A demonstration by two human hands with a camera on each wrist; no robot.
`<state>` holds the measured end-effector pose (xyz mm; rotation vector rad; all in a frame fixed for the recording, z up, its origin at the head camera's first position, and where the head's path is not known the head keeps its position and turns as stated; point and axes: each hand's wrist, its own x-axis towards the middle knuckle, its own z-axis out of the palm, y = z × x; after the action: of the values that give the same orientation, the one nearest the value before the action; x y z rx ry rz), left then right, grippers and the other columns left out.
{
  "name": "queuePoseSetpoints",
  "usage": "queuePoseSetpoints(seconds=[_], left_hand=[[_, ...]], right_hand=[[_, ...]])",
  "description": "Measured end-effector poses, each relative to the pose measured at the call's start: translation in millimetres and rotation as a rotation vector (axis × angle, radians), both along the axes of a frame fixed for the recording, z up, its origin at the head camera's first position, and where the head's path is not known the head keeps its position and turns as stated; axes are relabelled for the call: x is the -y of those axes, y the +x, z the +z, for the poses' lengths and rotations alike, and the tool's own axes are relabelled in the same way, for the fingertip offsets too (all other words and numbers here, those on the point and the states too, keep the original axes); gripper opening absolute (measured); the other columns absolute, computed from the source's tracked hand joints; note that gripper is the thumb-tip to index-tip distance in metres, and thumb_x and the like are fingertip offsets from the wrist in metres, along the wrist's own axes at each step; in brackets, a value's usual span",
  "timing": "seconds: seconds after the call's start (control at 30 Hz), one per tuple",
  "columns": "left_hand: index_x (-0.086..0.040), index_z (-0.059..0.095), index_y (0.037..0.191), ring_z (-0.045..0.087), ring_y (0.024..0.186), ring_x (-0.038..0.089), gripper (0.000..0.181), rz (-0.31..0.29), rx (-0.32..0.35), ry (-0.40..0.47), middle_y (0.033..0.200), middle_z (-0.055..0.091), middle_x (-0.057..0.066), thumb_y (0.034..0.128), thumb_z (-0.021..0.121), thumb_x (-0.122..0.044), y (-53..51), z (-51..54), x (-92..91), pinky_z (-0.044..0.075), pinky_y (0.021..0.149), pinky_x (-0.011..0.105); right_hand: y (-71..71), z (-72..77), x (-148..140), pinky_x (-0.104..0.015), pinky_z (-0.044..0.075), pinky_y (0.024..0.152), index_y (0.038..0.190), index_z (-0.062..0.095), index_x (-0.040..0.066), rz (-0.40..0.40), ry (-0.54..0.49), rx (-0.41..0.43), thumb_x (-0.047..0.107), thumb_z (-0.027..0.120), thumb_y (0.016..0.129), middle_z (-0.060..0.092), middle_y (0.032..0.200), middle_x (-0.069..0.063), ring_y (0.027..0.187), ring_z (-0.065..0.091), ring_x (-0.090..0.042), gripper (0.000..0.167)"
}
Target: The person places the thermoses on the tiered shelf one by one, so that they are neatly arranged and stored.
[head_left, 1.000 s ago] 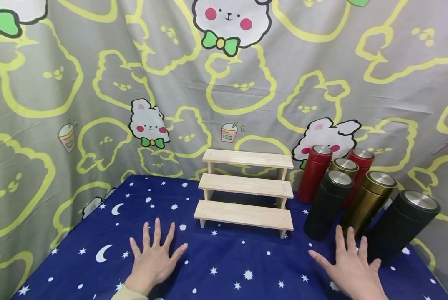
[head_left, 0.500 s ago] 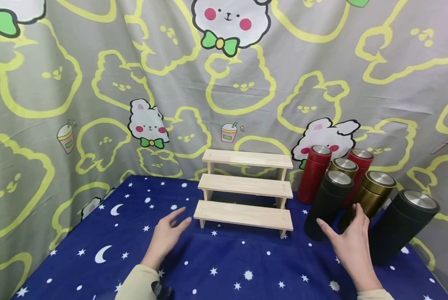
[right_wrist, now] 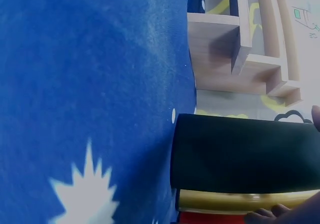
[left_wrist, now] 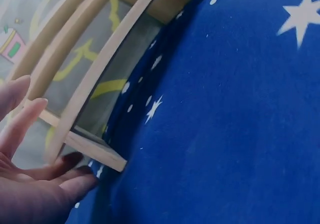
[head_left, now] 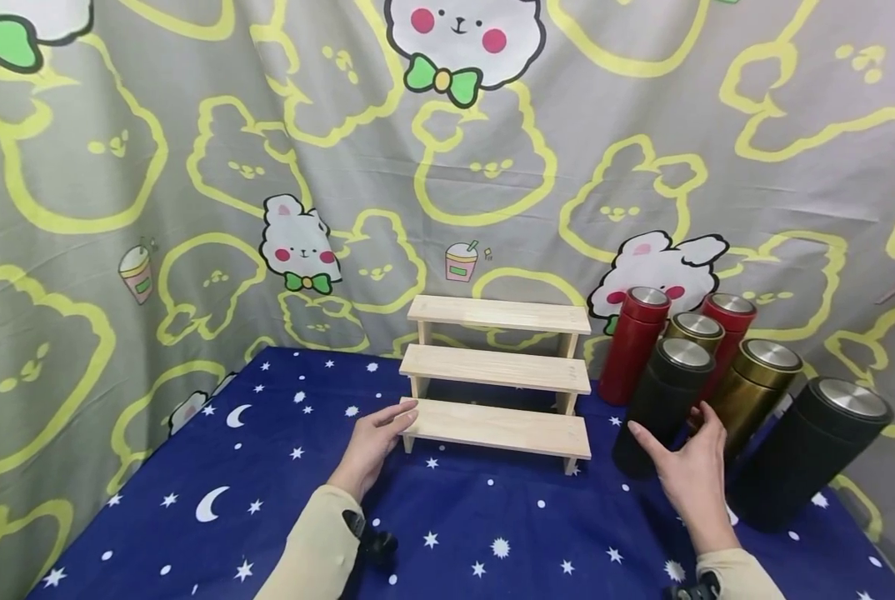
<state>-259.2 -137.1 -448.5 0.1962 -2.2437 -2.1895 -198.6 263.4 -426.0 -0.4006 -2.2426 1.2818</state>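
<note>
A three-step wooden rack (head_left: 492, 427) stands on the dark blue cloth. My left hand (head_left: 368, 450) is at the left end of its lowest step; in the left wrist view the fingers (left_wrist: 30, 116) are spread around that end, contact unclear. Around the tall black bottle (head_left: 657, 408) at the front left of the bottle group, my right hand (head_left: 691, 475) has its thumb on the near left and its fingers on the right. The right wrist view shows the fingertips (right_wrist: 267, 213) apart from the black bottle (right_wrist: 245, 154), over a gold one.
Two red bottles (head_left: 633, 350), a small gold bottle (head_left: 693, 327) and a larger gold bottle (head_left: 755, 392) stand close behind and beside the black one. A wider black bottle (head_left: 800, 458) is at the far right. A patterned curtain (head_left: 492, 183) hangs behind.
Both hands were spread flat above the cloth. The left has moved right to the rack's end, and the right has turned and moved in around the black bottle. The view has shifted slightly.
</note>
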Motion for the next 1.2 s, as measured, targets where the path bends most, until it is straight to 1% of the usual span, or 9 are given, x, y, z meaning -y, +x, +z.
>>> queuePoseSetpoints(seconds=[0.1,0.23,0.33,0.43,0.57,0.67,0.93,1.07,1.2], left_hand=[[-0.004,0.068,0.124,0.049,0.127,0.035,0.039,0.006,0.015,0.037,0.138,0.053,0.02,0.089,0.074,-0.022,-2.0,-5.0,-0.9,0.033,0.105,0.053],[-0.003,0.069,0.123,0.053,0.123,0.031,0.038,0.013,0.021,0.078,0.13,0.06,0.016,0.0871,0.075,-0.015,-4.6,-11.5,-2.3,0.033,0.106,0.051],[-0.003,0.07,0.121,0.055,0.121,0.029,0.037,0.022,0.026,0.069,0.125,0.063,0.014,0.0854,0.076,-0.012,-6.2,-14.9,-3.7,0.033,0.105,0.051],[-0.002,0.07,0.12,0.054,0.121,0.03,0.037,0.027,0.022,0.056,0.127,0.062,0.015,0.0849,0.076,-0.01,-7.2,-17.8,-4.8,0.035,0.104,0.051],[-0.001,0.07,0.121,0.055,0.12,0.029,0.037,0.038,0.02,0.06,0.13,0.06,0.017,0.0846,0.076,-0.008,-8.5,-19.8,-5.8,0.037,0.103,0.048],[-0.002,0.07,0.12,0.058,0.115,0.026,0.036,0.044,0.026,0.064,0.13,0.059,0.017,0.0843,0.076,-0.008,-8.9,-20.4,-6.3,0.04,0.101,0.044],[-0.002,0.072,0.116,0.061,0.098,0.015,0.033,0.052,0.034,0.065,0.128,0.061,0.017,0.0833,0.077,-0.007,-9.2,-20.8,-7.4,0.046,0.082,0.027],[-0.001,0.072,0.115,0.06,0.092,0.013,0.032,0.056,0.033,0.058,0.126,0.062,0.016,0.0833,0.076,-0.006,-7.2,-19.3,-7.4,0.045,0.077,0.026],[-0.001,0.072,0.115,0.06,0.093,0.013,0.032,0.051,0.033,0.062,0.127,0.061,0.017,0.0835,0.075,-0.005,-6.8,-16.9,-6.8,0.046,0.078,0.027]], right_hand=[[-1.3,-2.4,0.4,-0.056,0.027,0.107,0.152,0.013,-0.003,0.019,-0.01,0.017,0.031,0.08,0.083,0.026,0.144,-0.032,0.132,0.032,-0.048,0.103],[-2.8,-5.2,-0.9,-0.057,0.026,0.107,0.152,0.011,-0.005,0.038,-0.009,0.056,0.032,0.078,0.085,0.025,0.146,-0.034,0.133,0.032,-0.05,0.102],[-4.7,-6.7,-2.5,-0.057,0.027,0.106,0.151,0.012,-0.008,0.046,-0.005,0.083,0.031,0.076,0.086,0.027,0.145,-0.035,0.131,0.033,-0.051,0.1],[-5.2,-8.0,-4.1,-0.058,0.029,0.103,0.148,0.017,-0.01,0.054,0.01,0.108,0.031,0.074,0.088,0.034,0.139,-0.037,0.126,0.038,-0.051,0.093],[-4.7,-8.1,-6.4,-0.06,0.031,0.099,0.145,0.022,-0.009,0.07,0.033,0.135,0.032,0.072,0.089,0.041,0.132,-0.036,0.12,0.041,-0.049,0.086],[-5.2,-6.7,-8.0,-0.059,0.032,0.098,0.145,0.023,-0.008,0.074,0.042,0.144,0.033,0.073,0.089,0.042,0.131,-0.036,0.12,0.042,-0.049,0.086],[-8.2,-0.7,-11.7,-0.059,0.034,0.095,0.148,0.024,-0.008,0.085,0.098,0.168,0.04,0.076,0.085,0.044,0.131,-0.035,0.118,0.045,-0.048,0.094],[-6.7,6.3,-8.7,-0.058,0.037,0.093,0.146,0.027,-0.008,0.101,0.121,0.163,0.041,0.077,0.084,0.048,0.128,-0.035,0.115,0.049,-0.047,0.094],[-4.3,21.3,-3.6,-0.059,0.039,0.093,0.147,0.027,-0.007,0.117,0.097,0.134,0.041,0.077,0.085,0.046,0.13,-0.035,0.115,0.049,-0.048,0.093]])
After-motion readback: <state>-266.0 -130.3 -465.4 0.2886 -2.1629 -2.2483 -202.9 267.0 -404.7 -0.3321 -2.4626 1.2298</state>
